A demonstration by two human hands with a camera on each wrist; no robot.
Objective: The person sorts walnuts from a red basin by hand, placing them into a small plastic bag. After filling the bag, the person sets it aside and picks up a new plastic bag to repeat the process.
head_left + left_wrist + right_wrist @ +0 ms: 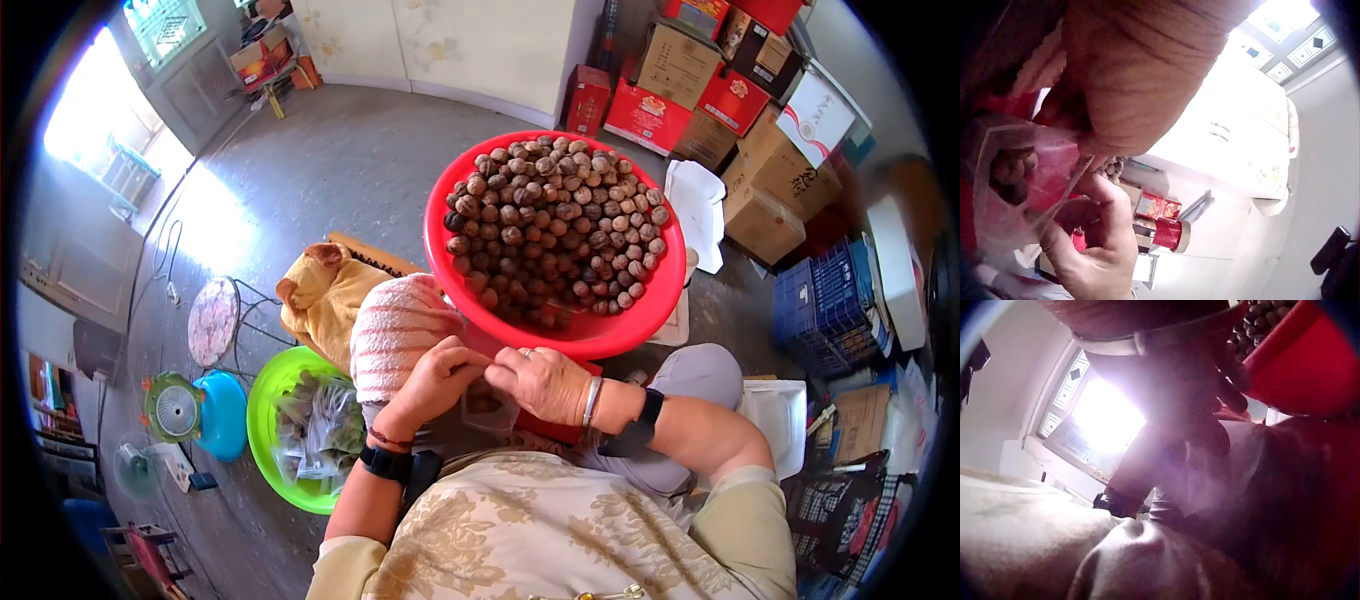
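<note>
Between both hands hangs a clear plastic bag (1054,169) with several walnuts (1013,175) at its bottom. My left hand (437,378) pinches the bag's top edge from one side, its fingers curled in. From the other side my right hand (545,385) pinches the same edge, thumb and fingertips together, close to the left fingertips. Just beyond the hands stands a large red basin (600,345) heaped with loose walnuts (560,220). A striped pink-and-white towel (400,330) lies over the knee beside the left hand.
Left of the lap, a green basin (265,440) holds filled plastic bags (325,425). A yellow cloth (325,295) lies beyond it, near a round stool (214,322). Cardboard boxes (765,180) and a blue crate (820,310) stand at the right. A white tray (775,425) sits by the right knee.
</note>
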